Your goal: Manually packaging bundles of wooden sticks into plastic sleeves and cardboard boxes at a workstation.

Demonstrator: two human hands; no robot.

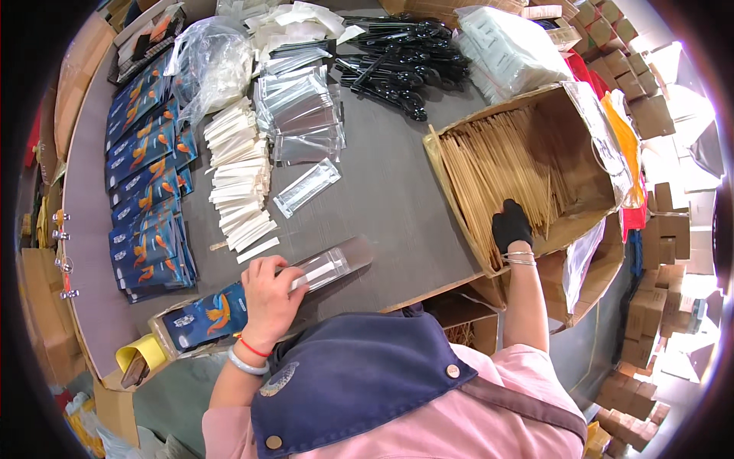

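Grey surface (397, 206) crowded with packing stock. Left hand (269, 294) closed on a clear sleeve (325, 266): light, floppy, slippery; best pinched at the mouth. Right hand (511, 224), black-gloved, curled among thin, brittle wooden sticks (497, 164); grip unclear.

On the table are two hands: one bare left hand (269, 298) near, one black-gloved right hand (511, 223) at the right. One open cardboard box (535, 99) holds wooden sticks (497, 168), too many to count. One single clear sachet (307, 187) lies in the middle. Blue packets (145, 161), white paper strips (241, 176) and black plastic spoons (397, 65) form piles I cannot count exactly.
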